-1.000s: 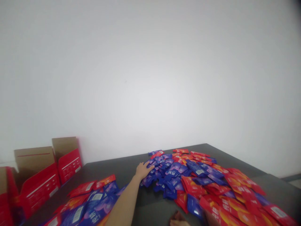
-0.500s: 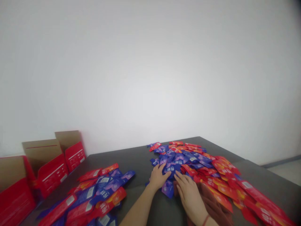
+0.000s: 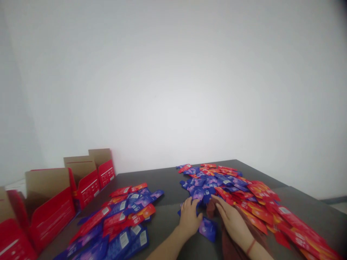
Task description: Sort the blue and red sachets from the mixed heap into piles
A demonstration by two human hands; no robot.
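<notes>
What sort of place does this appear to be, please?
Probably a packing area: open red cardboard boxes stand along the left side of a dark table, and red and blue pouches lie on it in loose piles.

A packing or storage workroom is suggested by the many flat, printed red-and-orange packets (image 3: 262,189) and blue-and-purple packets (image 3: 199,193) heaped on a dark grey, flat-topped table (image 3: 162,180), by open red-and-brown cardboard cartons (image 3: 52,209) lined up at the left, and by a plain white wall (image 3: 173,90).
</notes>
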